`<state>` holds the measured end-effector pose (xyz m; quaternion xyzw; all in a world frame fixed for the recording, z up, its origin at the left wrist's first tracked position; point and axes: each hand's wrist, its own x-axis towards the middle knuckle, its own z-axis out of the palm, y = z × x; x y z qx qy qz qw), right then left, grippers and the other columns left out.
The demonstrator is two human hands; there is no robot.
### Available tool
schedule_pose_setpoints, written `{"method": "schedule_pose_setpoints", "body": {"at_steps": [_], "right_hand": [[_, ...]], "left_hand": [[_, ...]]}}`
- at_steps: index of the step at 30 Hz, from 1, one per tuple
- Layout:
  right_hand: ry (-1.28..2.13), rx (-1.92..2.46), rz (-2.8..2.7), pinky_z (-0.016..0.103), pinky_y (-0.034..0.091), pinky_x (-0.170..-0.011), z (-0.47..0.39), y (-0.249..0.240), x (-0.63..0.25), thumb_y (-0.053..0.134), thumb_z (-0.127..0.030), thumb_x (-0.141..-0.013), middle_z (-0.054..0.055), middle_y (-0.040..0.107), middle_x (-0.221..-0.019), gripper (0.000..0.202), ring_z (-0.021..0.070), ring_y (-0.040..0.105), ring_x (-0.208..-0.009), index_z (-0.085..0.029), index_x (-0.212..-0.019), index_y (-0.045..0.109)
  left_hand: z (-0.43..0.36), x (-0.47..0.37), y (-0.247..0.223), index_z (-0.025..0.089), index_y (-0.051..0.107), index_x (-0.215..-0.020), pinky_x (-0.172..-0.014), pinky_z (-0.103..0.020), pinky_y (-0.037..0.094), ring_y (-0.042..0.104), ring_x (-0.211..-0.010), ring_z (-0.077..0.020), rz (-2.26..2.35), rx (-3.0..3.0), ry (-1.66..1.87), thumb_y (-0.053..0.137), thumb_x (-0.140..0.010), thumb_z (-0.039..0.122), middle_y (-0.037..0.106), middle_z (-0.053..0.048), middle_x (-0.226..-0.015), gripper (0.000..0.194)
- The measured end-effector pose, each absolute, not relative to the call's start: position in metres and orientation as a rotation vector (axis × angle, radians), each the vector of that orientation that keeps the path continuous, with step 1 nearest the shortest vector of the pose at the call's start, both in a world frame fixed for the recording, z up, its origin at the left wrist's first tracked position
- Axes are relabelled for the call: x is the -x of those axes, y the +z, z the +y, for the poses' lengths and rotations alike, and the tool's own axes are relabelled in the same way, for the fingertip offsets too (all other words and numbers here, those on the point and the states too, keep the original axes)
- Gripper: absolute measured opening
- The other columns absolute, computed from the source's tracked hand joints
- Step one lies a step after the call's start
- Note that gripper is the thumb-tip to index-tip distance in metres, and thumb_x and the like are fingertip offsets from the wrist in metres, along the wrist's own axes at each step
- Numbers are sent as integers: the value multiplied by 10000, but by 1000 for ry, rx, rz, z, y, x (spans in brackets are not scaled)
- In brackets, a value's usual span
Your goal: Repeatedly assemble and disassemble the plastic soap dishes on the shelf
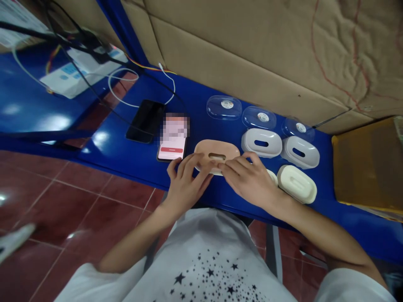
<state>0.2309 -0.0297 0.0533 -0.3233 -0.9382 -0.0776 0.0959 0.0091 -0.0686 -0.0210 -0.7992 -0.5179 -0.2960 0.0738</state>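
A peach plastic dish, rounded oblong with a slot through its middle, resembles a soap dish. At its front-left edge, my left hand is closed, with fingertips on the dish. My right hand pinches the front-right part, and the two hands' fingertips nearly meet. What lies under the fingers is hidden. To the right are two white slotted dishes and a cream oblong base. Another cream piece is mostly covered by my right hand.
Three clear lids with round stickers lie along the back. Left of the dish are a lit phone and a dark phone, near white cables. A taped cardboard box stands on the blue table at right; cardboard backs it.
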Motion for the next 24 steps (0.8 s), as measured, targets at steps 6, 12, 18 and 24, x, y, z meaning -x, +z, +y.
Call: {"method": "schedule_pose_setpoints", "body": {"at_steps": [6,12,18,24], "right_hand": [[-247,908,-2826,416,438,-949,-33,49,-227,540,-132,-1080,26,797,-1000,238,232,688,-961,-220,-1183,736],[-308,867,-2851,406,457,-962,-36,48,-228,523,-112,-1082,42,797,-1011,261,230,693,-950,-166,-1242,721],[-233,898,-2854,417,470,-948,-36,43,-228,536,-110,-1075,70,804,-1149,265,250,696,-1049,-175,-1257,717],[-258,899,-2856,415,479,-949,-36,39,-226,527,-115,-1074,80,798,-1148,256,260,692,-1057,-172,-1219,731]], "left_hand": [[-66,-8,-17,246,644,-1362,-1195,-572,324,679,-1313,-330,-1476,2538,-840,697,-1029,232,718,-146,-1414,337],[-65,-4,-14,224,672,-1304,-1206,-570,334,706,-1278,-310,-1418,2558,-842,707,-1022,198,774,-100,-1340,285],[-62,-1,-12,245,680,-1291,-1203,-568,373,710,-1272,-299,-1379,2556,-827,696,-1032,186,787,-81,-1306,266],[-61,1,-11,211,675,-1277,-1209,-540,449,732,-1244,-275,-1317,2585,-815,685,-1046,179,791,-94,-1281,233]]}}
